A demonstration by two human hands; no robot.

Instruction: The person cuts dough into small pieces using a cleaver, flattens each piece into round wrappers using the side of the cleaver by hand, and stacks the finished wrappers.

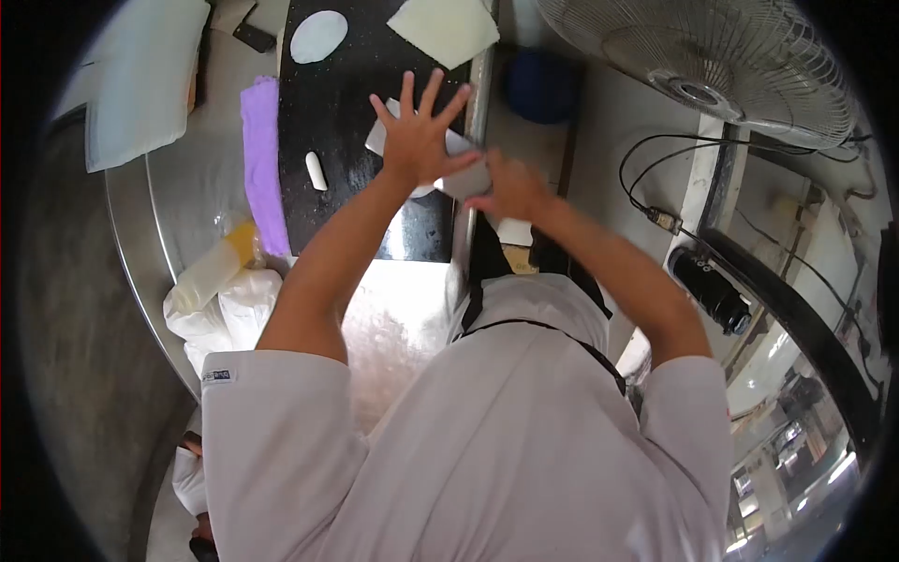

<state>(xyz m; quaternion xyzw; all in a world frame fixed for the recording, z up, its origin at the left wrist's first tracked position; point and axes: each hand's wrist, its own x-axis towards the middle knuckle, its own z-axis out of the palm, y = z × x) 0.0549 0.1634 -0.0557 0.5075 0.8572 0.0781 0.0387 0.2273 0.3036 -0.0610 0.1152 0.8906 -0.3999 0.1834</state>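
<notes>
My left hand [417, 142] is open, fingers spread, lying flat over a wide-bladed cleaver [464, 179] on the black board [356, 220]. My right hand [515, 190] closes around the handle end of the cleaver at the board's right edge; its fingers are slightly blurred. Beneath the blade a bit of something white shows, mostly hidden. A small white dough piece [316, 171] lies left of my left hand. Farther up the board is a thin, round white dough sheet [318, 37], and a pale folded cloth [444, 30] is at the top right.
A purple towel [263, 164] runs along the board's left edge. Left of it lie a bottle with yellow contents [215, 267] and white plastic bags [248, 304]. A large fan [702, 70] with cables stands at upper right, above a black flask [709, 288]. Another person is at lower left.
</notes>
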